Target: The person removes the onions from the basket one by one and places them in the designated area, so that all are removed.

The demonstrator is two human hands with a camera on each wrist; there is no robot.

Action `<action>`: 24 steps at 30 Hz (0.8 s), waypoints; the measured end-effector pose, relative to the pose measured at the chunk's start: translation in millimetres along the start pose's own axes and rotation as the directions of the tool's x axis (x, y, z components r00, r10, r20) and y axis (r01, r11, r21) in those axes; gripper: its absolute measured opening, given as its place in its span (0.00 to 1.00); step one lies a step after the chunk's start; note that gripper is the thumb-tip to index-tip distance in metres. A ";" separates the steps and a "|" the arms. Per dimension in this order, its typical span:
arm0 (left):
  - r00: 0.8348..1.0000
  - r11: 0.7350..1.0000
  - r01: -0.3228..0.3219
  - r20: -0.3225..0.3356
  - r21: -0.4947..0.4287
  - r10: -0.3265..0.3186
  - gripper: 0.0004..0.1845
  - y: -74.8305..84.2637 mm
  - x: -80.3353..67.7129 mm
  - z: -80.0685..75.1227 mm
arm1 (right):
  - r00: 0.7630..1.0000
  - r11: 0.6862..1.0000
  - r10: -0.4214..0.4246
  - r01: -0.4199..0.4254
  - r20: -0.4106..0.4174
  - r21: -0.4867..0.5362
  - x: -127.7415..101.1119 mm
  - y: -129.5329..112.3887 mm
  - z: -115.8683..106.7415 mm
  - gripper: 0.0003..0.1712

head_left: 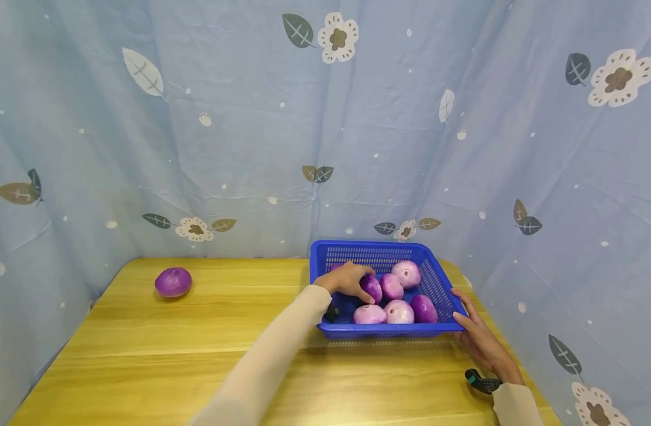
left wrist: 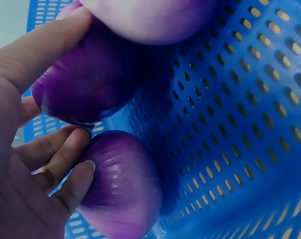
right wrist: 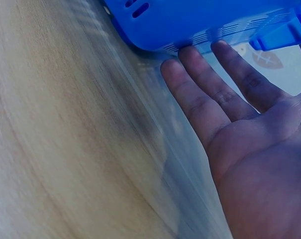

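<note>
In the head view my left hand (head_left: 352, 279) reaches into a blue plastic basket (head_left: 378, 332). Its thumb and fingers grip a dark purple onion (head_left: 372, 288). The left wrist view shows the thumb along one side of this onion (left wrist: 95, 74); other fingertips touch a second, glossy onion (left wrist: 123, 184). A paler onion (left wrist: 155, 17) presses close above. At the basket's right side is my right hand (head_left: 482, 340), with thumb and index fingertip on the rim. In the right wrist view its other fingers extend nearly straight, tips at the basket's outer wall (right wrist: 190, 25).
Several more onions lie in the basket, among them a pale one (head_left: 406, 274) at the back. A single purple onion (head_left: 173, 282) rests far left on the wooden table (head_left: 208, 331). Behind and beside the table hangs a blue floral curtain (head_left: 240, 118). A black device (head_left: 482, 381) is at my right wrist.
</note>
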State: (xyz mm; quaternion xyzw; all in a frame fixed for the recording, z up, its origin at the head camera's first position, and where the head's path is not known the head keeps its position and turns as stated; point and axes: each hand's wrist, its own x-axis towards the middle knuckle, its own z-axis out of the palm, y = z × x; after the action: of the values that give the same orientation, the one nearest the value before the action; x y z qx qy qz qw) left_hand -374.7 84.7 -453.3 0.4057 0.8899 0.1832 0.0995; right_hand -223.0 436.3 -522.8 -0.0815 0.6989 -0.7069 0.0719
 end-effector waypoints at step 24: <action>0.984 0.988 -0.097 -0.161 -0.119 0.077 0.35 6.2 -3.4 -15.4 | 1.000 1.000 -0.010 0.010 0.023 0.008 0.4 -0.5 1.3 0.36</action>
State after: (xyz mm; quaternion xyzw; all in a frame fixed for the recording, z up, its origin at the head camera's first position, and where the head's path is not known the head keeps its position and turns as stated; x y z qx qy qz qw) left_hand -373.3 82.2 -436.6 0.4216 0.8630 0.2744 0.0468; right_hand -223.1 435.0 -522.3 -0.0928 0.6950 -0.7089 0.0769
